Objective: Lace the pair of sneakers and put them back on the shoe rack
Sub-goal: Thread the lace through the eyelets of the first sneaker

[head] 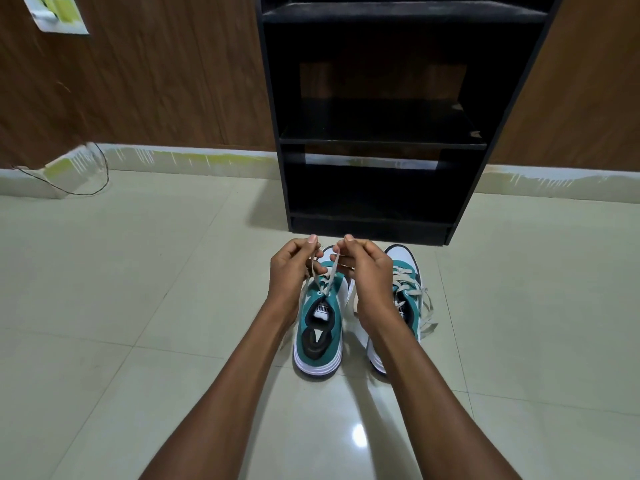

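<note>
Two teal-and-white sneakers stand side by side on the tiled floor [138, 271], long axes running away from the person, toes toward the black shoe rack [374, 143]. Over the left sneaker [320, 336], the left hand [294, 268] and right hand [367, 271] each pinch a lace end [329, 275]. The right sneaker [407, 289] is already laced.

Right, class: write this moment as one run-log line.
left hand: pinches lace end | right hand: pinches other end | left sneaker: being laced | right sneaker: laced, on floor | shoe rack: behind

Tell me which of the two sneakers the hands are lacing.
The left sneaker: both hands pinch its lace ends above it. The right sneaker sits untouched, laces trailing loose on the floor.
</note>
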Demonstrator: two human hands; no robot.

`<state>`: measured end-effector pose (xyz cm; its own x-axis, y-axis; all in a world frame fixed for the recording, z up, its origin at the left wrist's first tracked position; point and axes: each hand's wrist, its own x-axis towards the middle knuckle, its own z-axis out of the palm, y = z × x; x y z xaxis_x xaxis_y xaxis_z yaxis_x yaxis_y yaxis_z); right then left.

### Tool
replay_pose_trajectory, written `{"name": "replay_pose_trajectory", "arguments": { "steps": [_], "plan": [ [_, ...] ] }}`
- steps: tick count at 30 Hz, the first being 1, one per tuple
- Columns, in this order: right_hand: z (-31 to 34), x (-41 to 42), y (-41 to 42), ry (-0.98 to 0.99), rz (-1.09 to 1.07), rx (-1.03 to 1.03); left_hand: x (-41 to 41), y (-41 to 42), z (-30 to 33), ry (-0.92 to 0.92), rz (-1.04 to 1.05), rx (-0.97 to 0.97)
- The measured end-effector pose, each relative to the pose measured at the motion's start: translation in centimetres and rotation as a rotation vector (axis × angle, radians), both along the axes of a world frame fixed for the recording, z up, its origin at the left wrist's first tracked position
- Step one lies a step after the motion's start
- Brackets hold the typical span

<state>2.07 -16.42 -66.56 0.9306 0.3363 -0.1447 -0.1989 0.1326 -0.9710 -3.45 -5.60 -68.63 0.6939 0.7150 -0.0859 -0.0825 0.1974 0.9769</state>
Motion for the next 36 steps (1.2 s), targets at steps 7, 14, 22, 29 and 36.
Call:
{"name": "replay_pose_trajectory", "arguments": {
  "steps": [7, 14, 22, 29, 36],
  "plan": [
    [-0.1, -0.1, 0.1, 0.212, 0.055, 0.117, -0.4, 0.0, -0.6, 0.034, -0.080, 0.117],
    [-0.7, -0.1, 0.5, 0.182, 0.042, 0.016, -0.7, 0.2, -1.2, 0.049, -0.029, 0.125],
    [-0.4, -0.3, 0.2, 0.232, 0.059, 0.040, -0.9, 0.0, -1.2, 0.007, -0.045, 0.041],
    [0.2, 0.0, -0.6, 0.226, 0.214, 0.050, -0.4, 1.0, -1.5, 0.103, -0.025, -0.121],
    [-0.9, 0.9, 0.0, 0.189, 0.139, -0.079, -1.0, 0.6, -0.8, 0.101, -0.083, 0.034]
  ]
}}
